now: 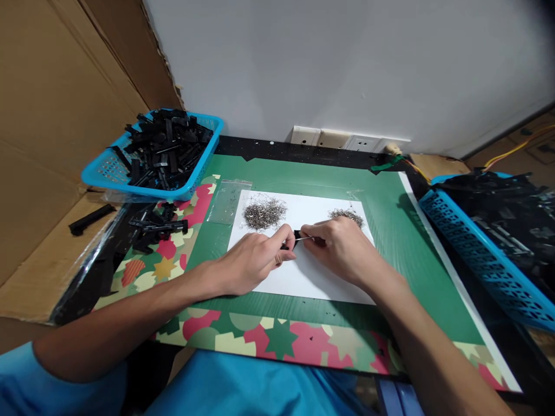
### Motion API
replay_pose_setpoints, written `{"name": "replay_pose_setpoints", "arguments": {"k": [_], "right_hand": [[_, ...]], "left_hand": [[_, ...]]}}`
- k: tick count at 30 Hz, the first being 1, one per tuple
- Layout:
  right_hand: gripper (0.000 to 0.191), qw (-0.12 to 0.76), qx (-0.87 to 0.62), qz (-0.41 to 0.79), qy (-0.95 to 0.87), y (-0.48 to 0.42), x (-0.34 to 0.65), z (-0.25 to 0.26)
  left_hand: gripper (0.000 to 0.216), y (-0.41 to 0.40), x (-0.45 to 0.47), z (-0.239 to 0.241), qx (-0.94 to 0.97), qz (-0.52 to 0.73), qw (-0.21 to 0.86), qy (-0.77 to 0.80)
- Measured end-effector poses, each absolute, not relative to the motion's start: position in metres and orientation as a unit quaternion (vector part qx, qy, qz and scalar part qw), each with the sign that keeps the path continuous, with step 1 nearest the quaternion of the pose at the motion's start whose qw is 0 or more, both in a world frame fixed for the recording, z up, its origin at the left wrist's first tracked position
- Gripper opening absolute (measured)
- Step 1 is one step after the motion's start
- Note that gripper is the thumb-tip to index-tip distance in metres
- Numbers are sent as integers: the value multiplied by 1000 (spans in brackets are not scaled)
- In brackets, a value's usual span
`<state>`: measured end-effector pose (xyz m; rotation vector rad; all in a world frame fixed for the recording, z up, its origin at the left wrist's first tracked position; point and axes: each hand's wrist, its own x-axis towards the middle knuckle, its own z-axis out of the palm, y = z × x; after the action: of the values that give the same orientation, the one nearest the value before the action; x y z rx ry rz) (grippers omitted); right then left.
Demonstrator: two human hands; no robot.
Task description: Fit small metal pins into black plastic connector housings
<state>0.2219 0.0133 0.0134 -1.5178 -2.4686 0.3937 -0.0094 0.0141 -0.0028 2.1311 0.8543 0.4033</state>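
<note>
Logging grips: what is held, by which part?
The left hand pinches a black part near one end; the right hand is at its other end, by a thin metallic piece, exact grip hidden.

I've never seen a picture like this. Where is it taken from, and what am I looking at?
There is no machine here, only a person's bare hands, seen from a camera worn on the head. The left hand holds a small black part; the right hand appears to pinch a thin shiny piece, too small to identify. Below is a white sheet on a green mat. The sheet bears a larger metal heap and a smaller one. A left basket and a right basket hold more black pieces.
</note>
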Motion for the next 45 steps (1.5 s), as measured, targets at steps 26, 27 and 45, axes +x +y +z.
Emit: {"name": "replay_pose_setpoints", "arguments": {"k": [26,27,45], "right_hand": [[23,406,-543,218,-702,20,236,14],[24,429,-550,262,-667,19,232,12],[21,377,-568,212,-700,13,211,2]], "left_hand": [[10,13,-9,-1,842,128,387,354],[10,13,-9,-2,842,128,385,355],[9,13,-10,5,839,124,401,346]]}}
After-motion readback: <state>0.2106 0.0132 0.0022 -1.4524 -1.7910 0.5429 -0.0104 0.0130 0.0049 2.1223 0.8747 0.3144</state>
